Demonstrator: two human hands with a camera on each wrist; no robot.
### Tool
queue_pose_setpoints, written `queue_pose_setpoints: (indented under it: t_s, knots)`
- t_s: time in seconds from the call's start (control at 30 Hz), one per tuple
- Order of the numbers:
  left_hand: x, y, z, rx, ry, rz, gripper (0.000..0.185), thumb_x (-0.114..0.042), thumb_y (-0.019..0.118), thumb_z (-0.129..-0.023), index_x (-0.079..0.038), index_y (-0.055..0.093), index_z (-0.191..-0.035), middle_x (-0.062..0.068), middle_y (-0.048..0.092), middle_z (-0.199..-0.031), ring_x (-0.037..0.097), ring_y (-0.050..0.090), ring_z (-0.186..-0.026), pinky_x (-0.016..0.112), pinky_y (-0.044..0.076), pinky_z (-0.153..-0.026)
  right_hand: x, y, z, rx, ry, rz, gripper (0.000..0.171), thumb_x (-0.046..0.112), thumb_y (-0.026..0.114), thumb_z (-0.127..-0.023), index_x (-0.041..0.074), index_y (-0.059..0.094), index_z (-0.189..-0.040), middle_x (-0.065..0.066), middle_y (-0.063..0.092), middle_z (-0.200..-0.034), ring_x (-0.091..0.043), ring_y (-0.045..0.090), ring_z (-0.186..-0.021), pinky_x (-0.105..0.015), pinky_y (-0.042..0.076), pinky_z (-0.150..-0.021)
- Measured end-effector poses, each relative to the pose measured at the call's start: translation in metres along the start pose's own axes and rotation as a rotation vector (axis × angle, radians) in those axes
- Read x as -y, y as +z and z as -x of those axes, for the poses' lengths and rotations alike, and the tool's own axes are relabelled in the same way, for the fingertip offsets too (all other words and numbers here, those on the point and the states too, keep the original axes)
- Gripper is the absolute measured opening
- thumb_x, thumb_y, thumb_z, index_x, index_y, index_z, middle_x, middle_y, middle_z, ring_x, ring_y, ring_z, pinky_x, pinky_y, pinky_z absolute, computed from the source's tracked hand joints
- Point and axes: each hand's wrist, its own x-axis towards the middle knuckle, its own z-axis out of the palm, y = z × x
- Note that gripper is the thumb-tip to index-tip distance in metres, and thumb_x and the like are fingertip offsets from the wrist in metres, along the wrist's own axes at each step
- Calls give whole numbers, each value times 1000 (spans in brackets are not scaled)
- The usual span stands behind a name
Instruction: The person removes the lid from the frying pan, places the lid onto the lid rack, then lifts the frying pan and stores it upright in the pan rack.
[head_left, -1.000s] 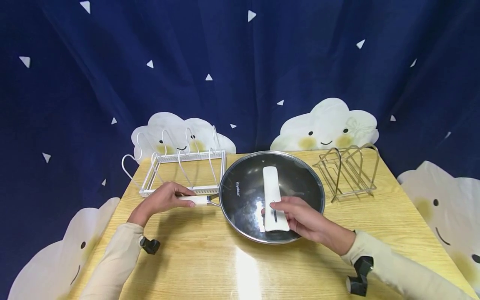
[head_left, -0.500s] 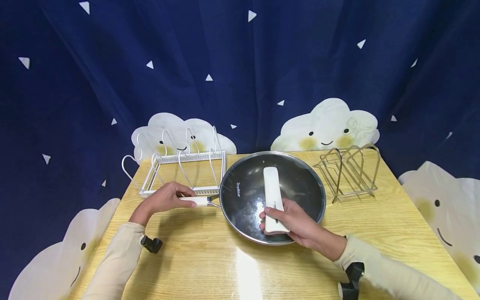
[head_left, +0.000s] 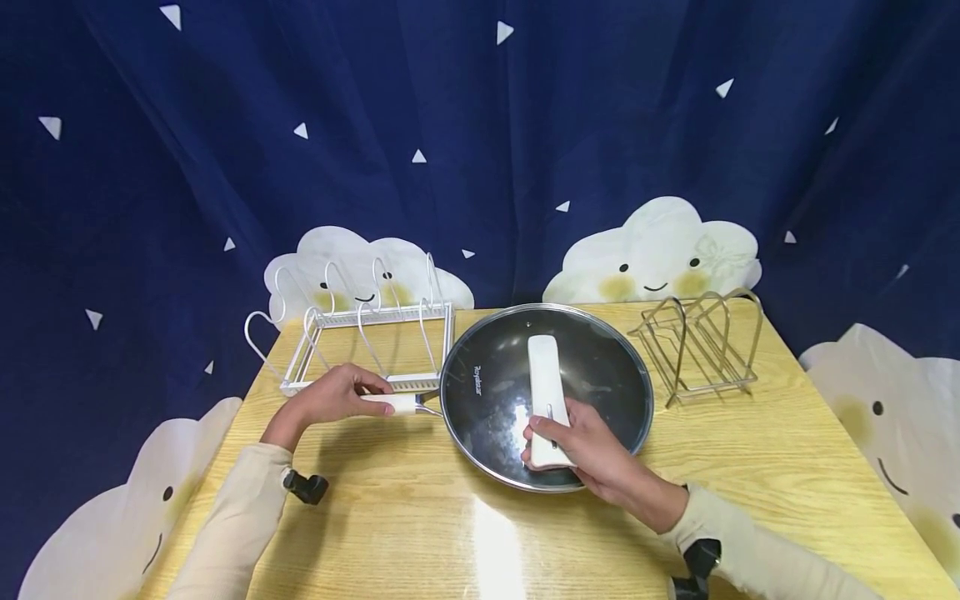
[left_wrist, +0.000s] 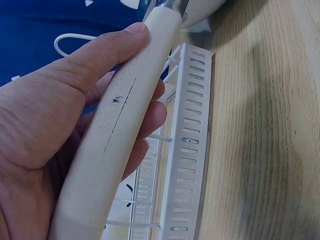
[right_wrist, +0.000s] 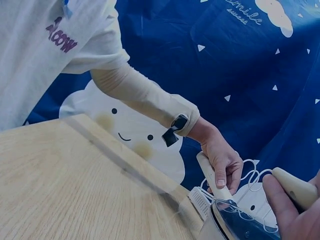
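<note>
A large pan covered by a dark glass lid (head_left: 495, 433) sits mid-table in the head view. My left hand (head_left: 341, 395) grips the pan's cream handle (left_wrist: 117, 110), thumb along its top and fingers curled beneath, as the left wrist view shows. On the lid's long white handle (head_left: 546, 375), my right hand (head_left: 596, 450) has its thumb over the near end and its fingers wrapped under. The right wrist view catches part of that lid handle (right_wrist: 295, 187) between thumb and fingers at the right edge. The lid lies over the pan, its rim hiding most of the body.
Behind the left hand stands a white wire rack (head_left: 300, 358) with upright loops. A smaller metal rack (head_left: 705, 385) stands right of the pan. Both are on the wooden table (head_left: 405, 517), before a dark blue curtain (head_left: 450, 100) with cloud shapes.
My right hand has shifted slightly left and toward me along the lid handle, its thumb now wrapping over it. The left hand keeps its grip; pan and lid stay in place.
</note>
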Motion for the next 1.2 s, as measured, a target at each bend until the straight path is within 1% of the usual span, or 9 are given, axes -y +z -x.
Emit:
queue_pose_setpoints:
  t_s: [0.3, 0.6, 0.87, 1.07, 1.2]
  knots:
    - [-4, 0, 5, -18, -5, -9, 25, -27, 84, -86, -12, 79, -106, -3, 76, -94, 8, 60, -76, 24, 51, -71, 0, 2, -1, -9, -8, -15, 42, 8, 57, -103, -14, 36, -132, -13, 63, -100, -23, 73, -78, -38, 62, -76]
    - [-5, 0, 5, -23, -4, -30, 27, -29, 84, -86, -11, 79, -107, -2, 77, -97, 9, 61, -78, 24, 52, -71, -2, -1, 1, -8, -24, -2, 42, 10, 57, -104, -14, 37, -133, -12, 64, -101, -22, 73, -79, -38, 62, -77]
    - [-5, 1, 4, -11, -5, -27, 27, -29, 83, -87, -12, 80, -107, -3, 77, -97, 8, 61, -78, 25, 52, -72, -1, -2, 1, -4, -27, -12, 42, 9, 56, -104, -14, 37, -133, -12, 64, -101, -23, 72, -80, -39, 62, -77]
    - [-5, 0, 3, -4, -2, -21, 25, -28, 83, -87, -12, 79, -106, -2, 76, -96, 11, 61, -80, 24, 51, -72, 1, -2, 1, -10, -30, -7, 39, 8, 55, -104, -14, 38, -131, -12, 64, -100, -22, 72, -78, -41, 62, -78]
    - [-5, -1, 2, 2, -6, -24, 26, -29, 83, -87, -12, 79, -106, -1, 75, -96, 13, 62, -82, 24, 52, -72, 1, -4, 2, -7, -36, -1, 36, 7, 55, -104, -14, 39, -130, -12, 65, -98, -22, 72, -77, -39, 62, -76]
